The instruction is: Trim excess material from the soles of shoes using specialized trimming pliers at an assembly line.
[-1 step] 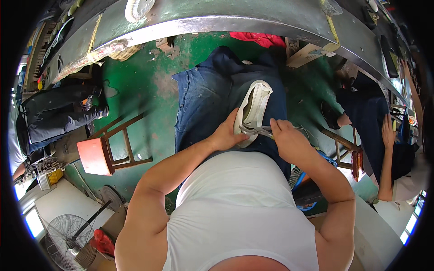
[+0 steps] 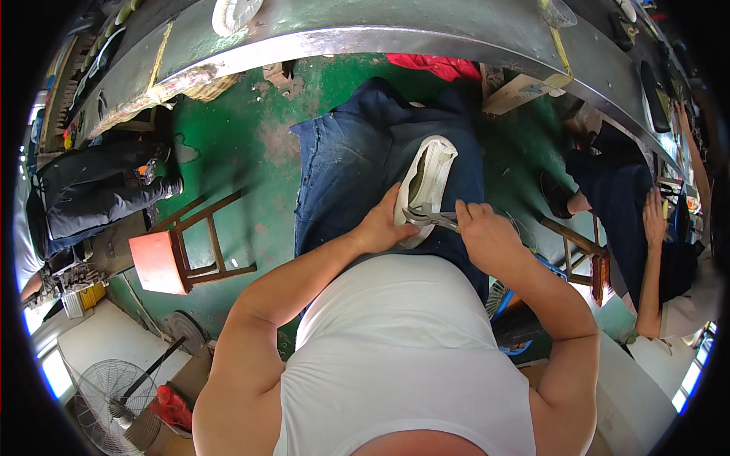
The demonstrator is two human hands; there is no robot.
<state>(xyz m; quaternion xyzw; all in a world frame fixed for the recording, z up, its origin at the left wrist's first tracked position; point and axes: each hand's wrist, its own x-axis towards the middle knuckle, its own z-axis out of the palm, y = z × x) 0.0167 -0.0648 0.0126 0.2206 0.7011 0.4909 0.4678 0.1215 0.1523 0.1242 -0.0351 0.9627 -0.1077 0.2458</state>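
A white shoe upper (image 2: 435, 173) with a hollow facing up rests on the dark blue cloth (image 2: 342, 163) over my lap, its long side pointing away from me. My left hand (image 2: 379, 225) is closed round the shoe's near left side, the thumb close to the rim. Metal pincers (image 2: 435, 218) are gripped in my right hand (image 2: 487, 237), with their jaws at the near part of the shoe's edge, beside my left thumb. Whether the jaws bite on the material is too small to tell. My right fingers cover most of the pincers' handles.
A metal-edged workbench (image 2: 365, 39) curves across the far side. At left are a stool with a red seat (image 2: 157, 262) and a person's legs (image 2: 106, 205). Another person's hand (image 2: 654, 216) rests on dark cloth at right, near a wooden stool (image 2: 601, 277). A fan (image 2: 114, 403) stands lower left.
The pincers have turned slightly in my right hand, their jaws still at the shoe's edge. My left hand and the shoe keep their place.
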